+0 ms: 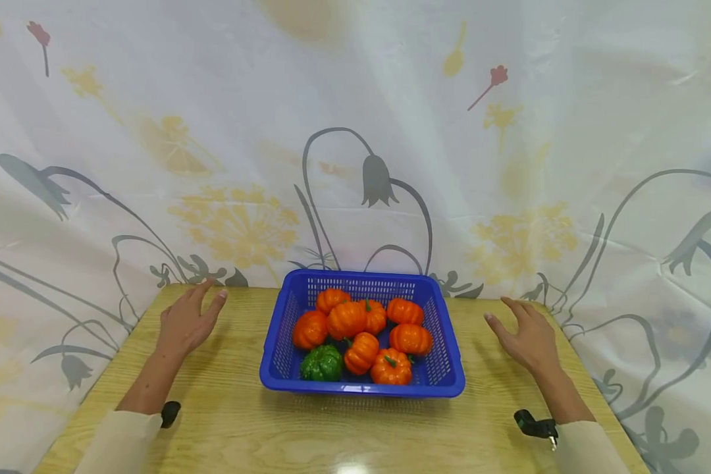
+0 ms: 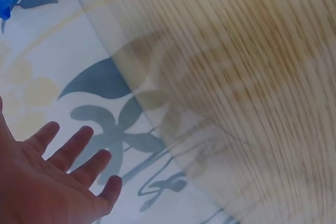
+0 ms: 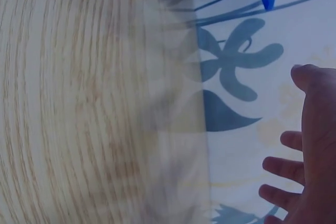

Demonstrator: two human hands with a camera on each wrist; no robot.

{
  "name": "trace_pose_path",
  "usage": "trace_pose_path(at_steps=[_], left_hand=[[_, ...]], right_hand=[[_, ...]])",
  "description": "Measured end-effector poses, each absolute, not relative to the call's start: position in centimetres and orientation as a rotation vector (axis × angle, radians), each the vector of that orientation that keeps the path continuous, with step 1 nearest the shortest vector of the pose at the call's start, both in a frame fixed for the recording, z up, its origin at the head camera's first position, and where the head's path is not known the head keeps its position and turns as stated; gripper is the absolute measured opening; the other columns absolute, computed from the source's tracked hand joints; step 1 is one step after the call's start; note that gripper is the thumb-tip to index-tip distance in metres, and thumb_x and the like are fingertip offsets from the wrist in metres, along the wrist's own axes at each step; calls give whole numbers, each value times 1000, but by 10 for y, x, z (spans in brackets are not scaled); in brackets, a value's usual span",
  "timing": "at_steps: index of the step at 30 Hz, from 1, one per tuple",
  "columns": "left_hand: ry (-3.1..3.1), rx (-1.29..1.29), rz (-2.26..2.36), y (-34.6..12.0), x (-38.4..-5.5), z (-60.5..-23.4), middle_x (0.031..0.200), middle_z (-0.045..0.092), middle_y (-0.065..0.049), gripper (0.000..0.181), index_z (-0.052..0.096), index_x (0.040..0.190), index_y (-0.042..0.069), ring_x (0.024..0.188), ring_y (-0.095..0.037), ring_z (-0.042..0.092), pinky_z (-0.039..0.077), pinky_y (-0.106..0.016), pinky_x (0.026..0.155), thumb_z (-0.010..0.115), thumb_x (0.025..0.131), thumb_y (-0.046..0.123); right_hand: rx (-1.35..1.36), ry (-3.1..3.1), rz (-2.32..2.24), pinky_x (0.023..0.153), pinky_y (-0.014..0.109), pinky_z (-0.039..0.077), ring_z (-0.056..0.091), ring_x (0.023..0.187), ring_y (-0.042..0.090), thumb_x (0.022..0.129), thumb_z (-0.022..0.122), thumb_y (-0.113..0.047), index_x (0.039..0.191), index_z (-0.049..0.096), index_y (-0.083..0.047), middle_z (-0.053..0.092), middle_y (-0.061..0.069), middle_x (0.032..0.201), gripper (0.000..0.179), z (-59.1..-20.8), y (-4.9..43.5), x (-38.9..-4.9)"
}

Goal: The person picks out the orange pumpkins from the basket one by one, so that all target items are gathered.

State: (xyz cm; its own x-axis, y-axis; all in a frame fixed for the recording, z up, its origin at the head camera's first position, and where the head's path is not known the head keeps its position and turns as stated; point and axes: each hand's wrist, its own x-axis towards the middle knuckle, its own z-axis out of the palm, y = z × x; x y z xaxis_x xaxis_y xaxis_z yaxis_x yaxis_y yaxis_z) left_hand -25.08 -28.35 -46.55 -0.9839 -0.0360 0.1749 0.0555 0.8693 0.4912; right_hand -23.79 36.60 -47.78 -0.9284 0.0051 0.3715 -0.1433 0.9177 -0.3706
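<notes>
A blue plastic basket (image 1: 363,388) stands in the middle of the wooden table. Inside it lie several small orange pumpkins (image 1: 346,320) and one dark green pumpkin (image 1: 322,364) at the front left. To the left of the basket, my left hand (image 1: 188,319) is held out with its fingers spread loosely and nothing in it. On the other side my right hand (image 1: 528,337) is likewise relaxed, apart from the basket and holding nothing. Both wrist views show the fingers extended: the left hand (image 2: 58,177) at lower left, the right hand (image 3: 315,145) at the right edge.
The wooden table (image 1: 231,428) runs back to a pale curtain (image 1: 355,79) printed with grey and yellow flowers, which also closes in both sides. Each wrist carries a black strap piece, such as the one on the right wrist (image 1: 533,424).
</notes>
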Motion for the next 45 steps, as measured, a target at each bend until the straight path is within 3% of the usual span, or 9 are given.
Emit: trace_pose_path(at_steps=[7, 16, 28, 45], left_hand=[[-2812, -67, -887, -272, -246, -462, 156, 45, -33, 70, 39, 160, -1, 140, -59, 42, 27, -77, 112, 35, 114, 52], [-2724, -126, -1040, -259, -247, -467, 149, 56, -30, 64, 46, 156, 1, 140, -54, 46, 37, -71, 110, 39, 115, 49], [-2699, -100, -1231, -241, -241, -468, 152, 52, -30, 64, 47, 156, 2, 143, -49, 46, 36, -69, 113, 39, 115, 49], [-2591, -193, -1527, -220, -237, -475, 144, 63, -22, 53, 52, 153, 7, 139, -43, 53, 39, -65, 115, 41, 116, 44]], right_hand=[[147, -2681, 599, 100, 76, 40, 49, 131, 60, 105, 64, -41, 147, 56, 3, 54, 35, 144, 62, -471, 356, -235], [209, -2658, 683, 103, 76, 39, 48, 133, 57, 105, 65, -37, 146, 57, 3, 55, 33, 144, 58, -460, 339, -230], [379, -2566, 767, 103, 74, 39, 52, 130, 55, 100, 73, -23, 141, 62, 3, 59, 30, 140, 49, -446, 318, -222], [561, -2492, 758, 102, 71, 45, 60, 124, 48, 93, 80, -17, 138, 65, -1, 65, 23, 134, 50, -433, 290, -221]])
